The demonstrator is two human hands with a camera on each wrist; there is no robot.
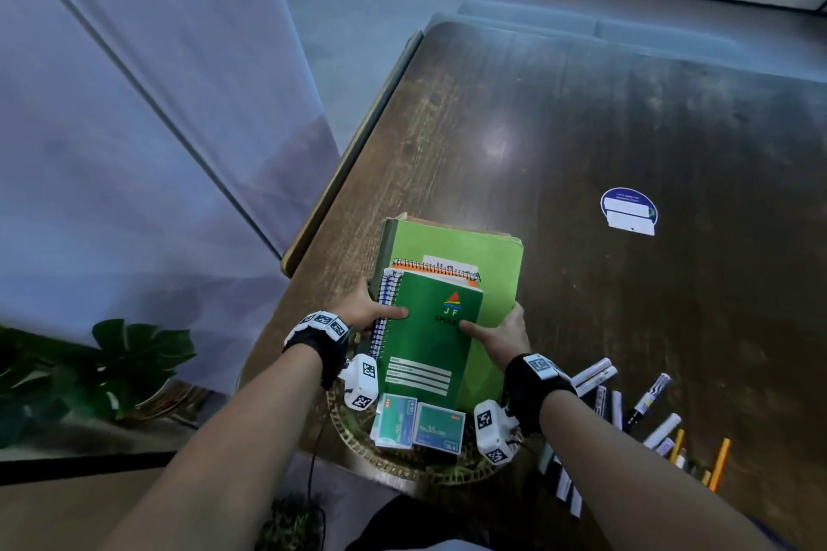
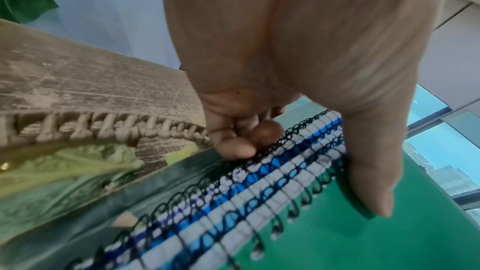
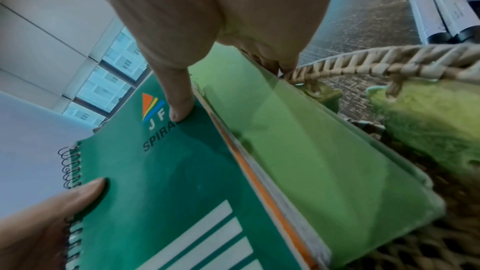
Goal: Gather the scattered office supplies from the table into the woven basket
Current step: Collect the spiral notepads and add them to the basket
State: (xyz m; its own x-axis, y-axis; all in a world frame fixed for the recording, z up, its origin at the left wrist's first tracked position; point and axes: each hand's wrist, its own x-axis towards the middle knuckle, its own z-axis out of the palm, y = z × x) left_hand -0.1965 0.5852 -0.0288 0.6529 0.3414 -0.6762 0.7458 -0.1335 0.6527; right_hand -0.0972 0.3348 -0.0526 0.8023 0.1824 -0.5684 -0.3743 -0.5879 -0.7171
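Observation:
A stack of notebooks leans with its near end in the woven basket (image 1: 389, 463): a dark green spiral notebook (image 1: 429, 344) on top, an orange spiral one under it, and a large light green book (image 1: 488, 259) at the bottom. My left hand (image 1: 378, 313) grips the spiral side, thumb (image 2: 371, 171) on the green cover, fingers (image 2: 233, 147) underneath. My right hand (image 1: 492, 329) grips the opposite side, its thumb (image 3: 179, 100) pressing by the logo. Two teal staple boxes (image 1: 416, 423) lie in the basket. Markers and pens (image 1: 635, 403) lie scattered on the table to the right.
A round blue sticker (image 1: 628, 210) sits on the dark wooden table (image 1: 581, 125) further out. The table's left edge (image 1: 353, 152) runs beside a pale curtain. A leafy plant (image 1: 134, 358) stands low on the left. Green leaf decoration (image 3: 428, 122) lines the basket.

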